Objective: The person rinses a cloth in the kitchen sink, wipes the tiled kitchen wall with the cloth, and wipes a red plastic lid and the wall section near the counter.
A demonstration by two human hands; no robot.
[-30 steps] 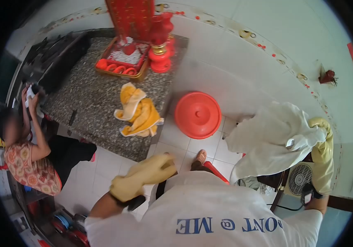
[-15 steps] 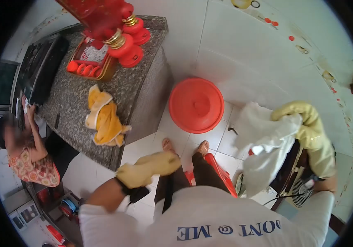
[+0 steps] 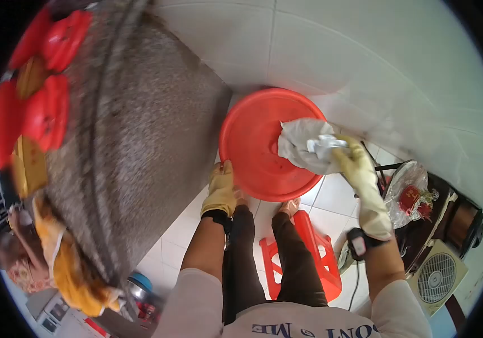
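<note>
Over by the wall, the person's right hand, gloved in pale yellow, has its fingers closed on a whitish cloth, which spreads out over the right part of the round red tub on the floor. The left hand, gloved too, is at the tub's near-left rim with fingers pointing forward; I can't tell whether it grips. A red stool stands by the person's legs, and an orange-yellow towel lies on the stone tabletop.

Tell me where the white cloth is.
In the head view, the white cloth is right of centre, in the right hand, overlapping the right side of the red bucket.
</note>
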